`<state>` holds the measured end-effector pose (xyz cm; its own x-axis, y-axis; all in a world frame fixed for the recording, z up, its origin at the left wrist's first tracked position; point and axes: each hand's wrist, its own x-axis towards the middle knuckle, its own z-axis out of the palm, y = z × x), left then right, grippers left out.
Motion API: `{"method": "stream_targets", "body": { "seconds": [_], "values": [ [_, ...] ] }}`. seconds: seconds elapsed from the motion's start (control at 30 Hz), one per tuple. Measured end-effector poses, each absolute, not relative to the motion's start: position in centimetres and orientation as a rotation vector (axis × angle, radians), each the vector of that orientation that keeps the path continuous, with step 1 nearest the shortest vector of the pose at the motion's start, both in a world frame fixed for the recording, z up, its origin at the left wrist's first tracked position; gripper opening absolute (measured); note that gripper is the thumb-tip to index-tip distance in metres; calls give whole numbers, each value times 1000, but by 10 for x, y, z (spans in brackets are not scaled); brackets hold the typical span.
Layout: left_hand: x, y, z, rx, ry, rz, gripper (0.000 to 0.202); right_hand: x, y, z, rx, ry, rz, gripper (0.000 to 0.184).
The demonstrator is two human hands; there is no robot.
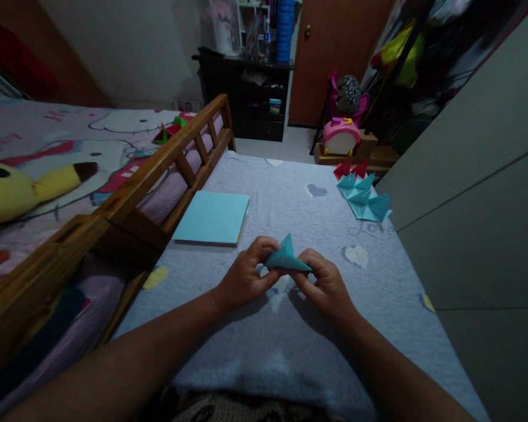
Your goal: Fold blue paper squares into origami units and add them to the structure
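Observation:
A small turquoise piece of folded paper [287, 256] with a pointed top is held up between my two hands over the cloth-covered surface. My left hand [251, 271] pinches its left side with thumb and fingers. On the other side, my right hand [323, 281] grips the right corner the same way. To the left lies a flat stack of turquoise paper sheets [213, 217], apart from both hands. Several turquoise folded paper pieces [363, 196] rest at the far right edge, with red folded paper pieces [349, 170] just behind them.
A wooden bed rail [185, 167] runs along the left side. Beyond it lie a yellow plush toy [9, 187] and red and green folded paper [171, 130] on a bed. A pale cabinet [475, 176] stands close on the right. The patterned cloth [290, 176] covers the surface.

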<state>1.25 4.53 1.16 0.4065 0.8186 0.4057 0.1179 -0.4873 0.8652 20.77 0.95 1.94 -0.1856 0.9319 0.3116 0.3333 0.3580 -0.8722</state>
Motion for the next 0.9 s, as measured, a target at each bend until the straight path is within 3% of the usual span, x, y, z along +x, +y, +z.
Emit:
{"method": "stream_targets", "body": {
  "seconds": [0.1, 0.37, 0.9],
  "values": [
    [14, 45, 10, 1785, 832, 1078, 35, 206, 9, 20, -1137, -1686, 862, 16],
    [15, 52, 10, 1601, 803, 829, 13, 208, 10, 21, -1159, -1647, 963, 12],
    [14, 50, 15, 1605, 781, 637, 20, 212, 12, 24, -1214, -1658, 1065, 14]
  ]
}}
